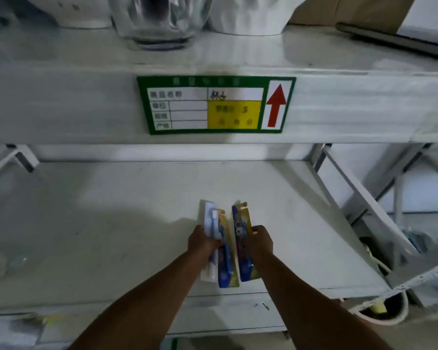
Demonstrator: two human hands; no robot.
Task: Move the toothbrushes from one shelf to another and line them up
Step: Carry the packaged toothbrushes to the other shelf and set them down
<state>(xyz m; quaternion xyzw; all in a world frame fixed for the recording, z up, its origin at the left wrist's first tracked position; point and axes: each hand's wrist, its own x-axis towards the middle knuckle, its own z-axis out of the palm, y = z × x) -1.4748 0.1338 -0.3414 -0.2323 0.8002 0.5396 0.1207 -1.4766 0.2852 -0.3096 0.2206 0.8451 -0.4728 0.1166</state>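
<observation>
Head view: both arms reach in over the lower shelf (111, 223), a bare white metal one. Left hand (204, 242) has its fingers curled round a stack of toothbrush packs (219, 248); looks like two, a white-backed one and a blue-and-yellow one, exact count unclear. Right hand (259, 242) grips a single toothbrush pack (242, 233), blue and yellow, by its right edge. The packs run lengthwise away from the person, just beside each other with a narrow gap, near the shelf's front edge. Can't tell whether they rest on the shelf or are held just above it. Upper shelf (61, 59) carries a glass jar (159, 18). Green label (215, 104) with a red up arrow on its front rail.
</observation>
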